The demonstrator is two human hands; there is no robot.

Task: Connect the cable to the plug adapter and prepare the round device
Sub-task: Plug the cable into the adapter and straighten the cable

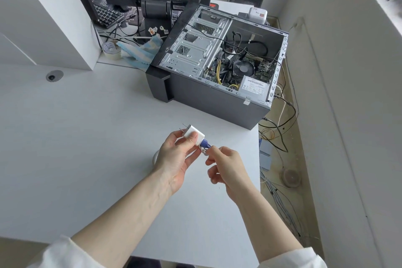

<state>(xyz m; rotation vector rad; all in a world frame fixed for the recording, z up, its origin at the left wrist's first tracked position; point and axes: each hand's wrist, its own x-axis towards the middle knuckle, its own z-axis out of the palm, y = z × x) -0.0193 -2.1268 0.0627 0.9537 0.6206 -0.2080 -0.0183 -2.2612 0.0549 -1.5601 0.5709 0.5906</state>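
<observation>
- Right now the left hand (178, 156) holds the white plug adapter (194, 135) pinched between thumb and fingers, above the white table (87, 137) and in front of the open computer case (217, 61); its metal prongs (182, 127) point away from the right hand (228, 165).
- That right hand's fingertips are closed narrowly on the cable's blue connector (205, 144), which touches the adapter's near face; whether it is fully seated cannot be told.
- Pushing at a slant, as I judge it, could jam the connector in the port or bend it, since both pieces are held in the air with nothing bracing them.
- A light fingertip pinch might slip on the small connector, and the adapter could twist in the left hand's grip.
- Most of the cable itself is hidden behind the right hand, so a snag or a tug from it is a risk I cannot weigh.
- Just under the left wrist, nearer the person than the case, a pale rounded edge (155, 156) shows on the table; it may be the round device, though too little shows to say, and an arm lowered carelessly could knock it.
</observation>
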